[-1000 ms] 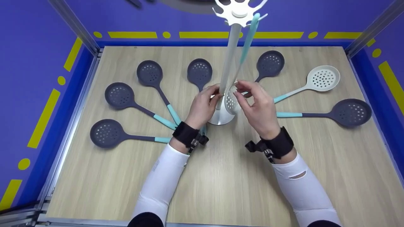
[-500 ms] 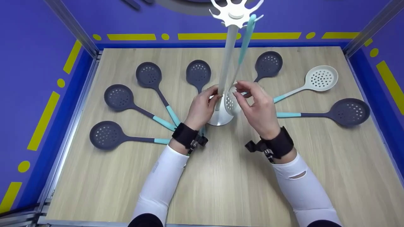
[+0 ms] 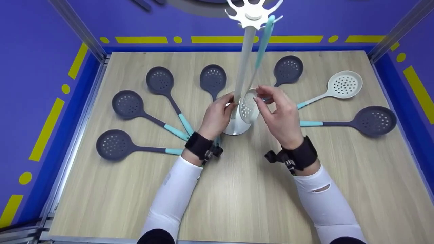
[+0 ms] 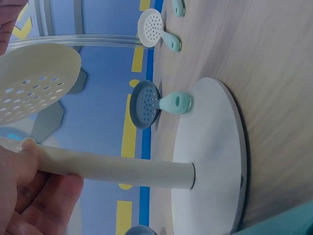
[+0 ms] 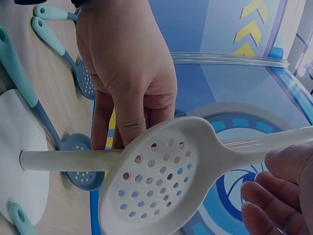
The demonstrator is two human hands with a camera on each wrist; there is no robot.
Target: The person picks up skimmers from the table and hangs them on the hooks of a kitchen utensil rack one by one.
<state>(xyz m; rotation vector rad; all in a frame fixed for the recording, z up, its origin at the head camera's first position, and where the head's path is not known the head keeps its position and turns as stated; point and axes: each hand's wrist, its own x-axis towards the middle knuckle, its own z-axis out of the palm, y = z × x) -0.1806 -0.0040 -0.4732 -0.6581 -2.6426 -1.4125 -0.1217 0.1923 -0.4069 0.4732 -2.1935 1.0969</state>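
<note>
Rack point(image 3: 246, 54) stands upright on wood-look table point(image 3: 244, 196), white hook crown point(image 3: 254, 15) on top, round base point(image 4: 215, 127) flat below. Crown carries one item: hung white skimmer point(image 3: 248, 108), mint hdl up at a hook on R side, tilted bowl low beside pole point(image 4: 117, 169). From my end I get L hand point(image 3: 215, 117) grasping pole above base, thumb & fingers wrapped round it. R hand point(image 3: 282, 118) is up by hung bowl, released, fingers loosely bent, thumb tip apart from index; R wrist cam puts thumb right at skimmer's neck, but I can't tell if they touch. Thru bowl's holes I see bits of bg. Fanned round rack on table: 6 dk gray skimmers point(image 3: 160, 79) & a 2nd white skimmer point(image 3: 344, 84), perforated bowls outward, mint hdls inward. Black straps point(image 3: 199, 145) on both wrists, white sleeves point(image 3: 173, 200) on arms.
</note>
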